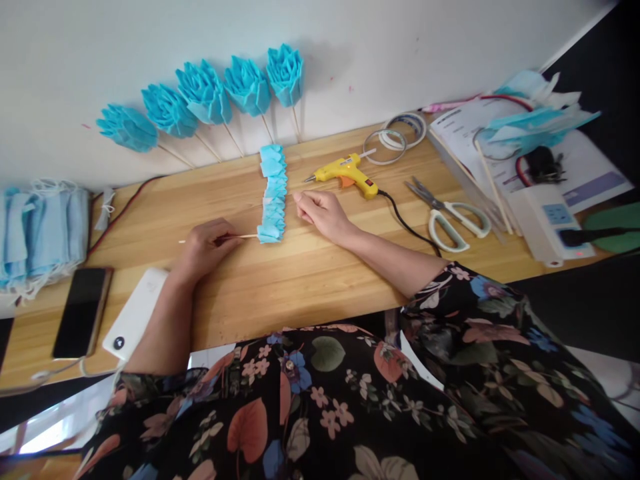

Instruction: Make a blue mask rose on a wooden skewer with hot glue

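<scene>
My left hand (207,247) is closed around a thin wooden stick (249,236), which lies nearly level above the wood. The stick's right end meets the lower end of a pleated light-blue strip (274,193) of folded fabric, laid lengthwise on the table. Just right of that strip rests my right hand (323,213), its fingers curled in and nothing showing between them. Beyond it a yellow hot glue gun (345,171) lies on its side, nozzle pointing left. White-handled scissors (447,213) lie partly open to the right.
Several blue fabric flowers (204,92) on sticks lean against the wall. Face masks (45,230), a black phone (83,312) and a white power bank (136,313) lie left. Tape rolls (404,131), papers (590,163) and a power strip (553,223) are at right; the glue gun's cord (406,220) trails forward.
</scene>
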Motion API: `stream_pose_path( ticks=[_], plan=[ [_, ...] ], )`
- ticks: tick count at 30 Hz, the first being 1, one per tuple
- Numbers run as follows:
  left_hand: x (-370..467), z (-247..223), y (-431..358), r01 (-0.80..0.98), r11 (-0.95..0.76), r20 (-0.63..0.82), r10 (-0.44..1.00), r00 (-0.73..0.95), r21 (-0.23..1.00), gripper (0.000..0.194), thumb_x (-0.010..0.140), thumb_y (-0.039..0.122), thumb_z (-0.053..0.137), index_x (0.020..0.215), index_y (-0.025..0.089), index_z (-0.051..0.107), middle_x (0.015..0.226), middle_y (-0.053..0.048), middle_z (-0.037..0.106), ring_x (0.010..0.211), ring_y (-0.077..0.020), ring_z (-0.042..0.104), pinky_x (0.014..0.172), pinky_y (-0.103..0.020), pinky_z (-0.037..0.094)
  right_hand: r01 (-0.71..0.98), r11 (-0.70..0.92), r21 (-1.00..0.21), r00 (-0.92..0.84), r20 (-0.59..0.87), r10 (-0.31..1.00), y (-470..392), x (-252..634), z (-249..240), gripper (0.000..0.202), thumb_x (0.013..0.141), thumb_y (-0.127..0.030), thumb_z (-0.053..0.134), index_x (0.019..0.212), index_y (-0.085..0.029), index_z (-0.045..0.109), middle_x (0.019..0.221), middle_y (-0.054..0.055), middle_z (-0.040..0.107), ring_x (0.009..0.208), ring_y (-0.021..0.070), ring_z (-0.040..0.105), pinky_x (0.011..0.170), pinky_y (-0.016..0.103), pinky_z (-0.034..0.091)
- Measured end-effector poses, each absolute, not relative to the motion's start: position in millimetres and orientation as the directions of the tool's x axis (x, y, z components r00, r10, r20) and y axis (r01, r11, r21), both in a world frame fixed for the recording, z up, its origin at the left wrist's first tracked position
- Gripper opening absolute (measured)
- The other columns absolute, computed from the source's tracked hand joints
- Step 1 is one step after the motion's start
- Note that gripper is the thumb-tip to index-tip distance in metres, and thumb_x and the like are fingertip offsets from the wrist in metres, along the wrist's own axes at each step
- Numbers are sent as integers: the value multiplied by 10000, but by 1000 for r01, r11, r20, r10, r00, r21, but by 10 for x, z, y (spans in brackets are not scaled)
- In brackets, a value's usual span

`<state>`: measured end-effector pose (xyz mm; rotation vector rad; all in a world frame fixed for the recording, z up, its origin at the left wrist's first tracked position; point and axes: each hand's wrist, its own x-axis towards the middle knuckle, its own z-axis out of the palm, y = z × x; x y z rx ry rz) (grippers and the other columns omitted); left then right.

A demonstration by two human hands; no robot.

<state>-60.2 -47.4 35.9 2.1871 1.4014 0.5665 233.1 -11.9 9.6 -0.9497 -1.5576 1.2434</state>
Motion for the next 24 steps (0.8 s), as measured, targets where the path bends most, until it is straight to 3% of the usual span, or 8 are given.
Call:
stream_pose_path(
  ticks=[8, 14, 20, 24],
  plan=[
    [-619, 327, -481, 752, -305, 58, 940, 336, 584, 286, 945, 474, 627, 838, 209, 633, 786, -14, 667, 717, -165, 597, 650, -271, 471, 37, 198, -980, -302, 178, 937, -118, 2316, 69, 648, 969, -774, 481, 642, -217, 531, 524, -52, 434, 517, 98, 386, 538, 270, 328],
    [-619, 277, -466, 724, -282, 83, 951, 298, 630, 281, 887, 476, 675, 815, 206, 689, 778, -25, 678, 724, -180, 610, 651, -279, 482, 41, 309, -950, -394, 268, 879, -230, 2322, 94, 635, 989, -729, 494, 754, -175, 695, 544, -54, 449, 549, 97, 418, 568, 261, 330],
    [-629, 252, -462, 700, -305, 114, 945, 308, 646, 240, 865, 438, 730, 822, 203, 705, 764, -14, 668, 687, -162, 587, 629, -265, 467, 73, 361, -930, -496, 281, 822, -268, 2344, 83, 568, 1035, -634, 483, 994, -159, 793, 681, -23, 623, 601, 94, 464, 595, 255, 343],
    [-643, 249, -462, 680, -325, 114, 935, 337, 657, 213, 891, 406, 721, 842, 198, 723, 785, -20, 683, 711, -166, 612, 640, -266, 464, 107, 426, -899, -566, 297, 769, -259, 2339, 46, 503, 1047, -566, 498, 1111, -168, 799, 842, 9, 749, 719, 110, 602, 668, 246, 413]
  ],
)
